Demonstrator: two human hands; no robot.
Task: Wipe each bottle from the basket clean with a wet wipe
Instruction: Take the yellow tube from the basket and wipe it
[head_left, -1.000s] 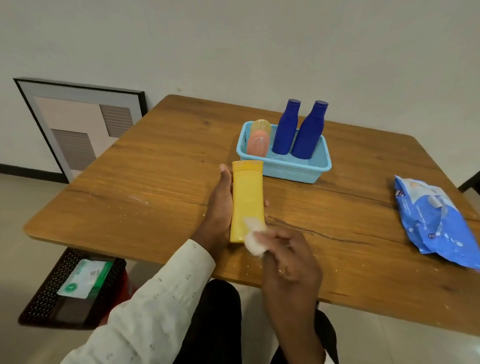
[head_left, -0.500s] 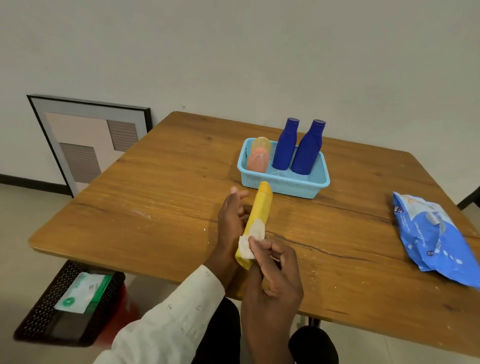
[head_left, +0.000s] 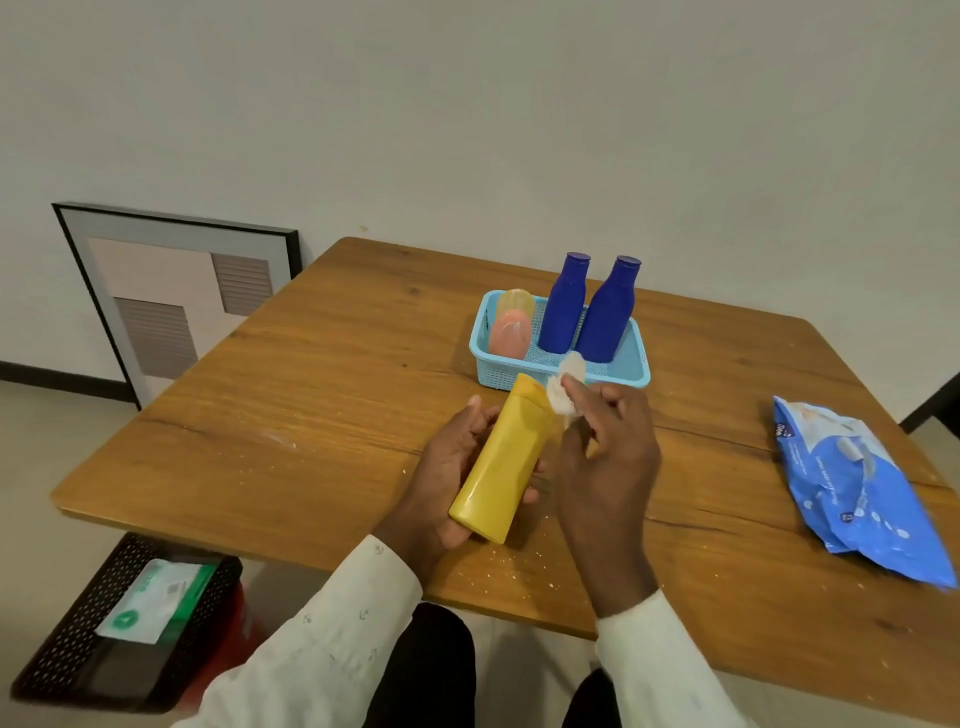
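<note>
The yellow bottle (head_left: 500, 460) was held above the wooden table (head_left: 311, 395), just in front of the light blue basket (head_left: 636, 371), tilted with its cap end toward the basket. It was cradled from below by the left hand (head_left: 447, 480), the fingers curled round its body. A crumpled white wet wipe (head_left: 563, 383) was pinched in the fingertips of the right hand (head_left: 605, 457) and was pressed against the cap end of the yellow bottle, level with the basket's near wall.

Inside the basket, two dark blue bottles (head_left: 563, 306) (head_left: 608, 312) were stood upright, side by side, at the centre and right. A peach-coloured bottle (head_left: 510, 335) was placed at the basket's left end, with a yellowish item partly hidden directly behind it.

A blue wipes pack (head_left: 852, 488) was laid flat on the table, well apart to the right of the basket. A black perforated crate (head_left: 78, 623) holding a green and white packet (head_left: 156, 597) was located on the floor, well to the left of the basket and below the table edge. A framed picture (head_left: 171, 291) was leaned against the wall, left of the basket.
</note>
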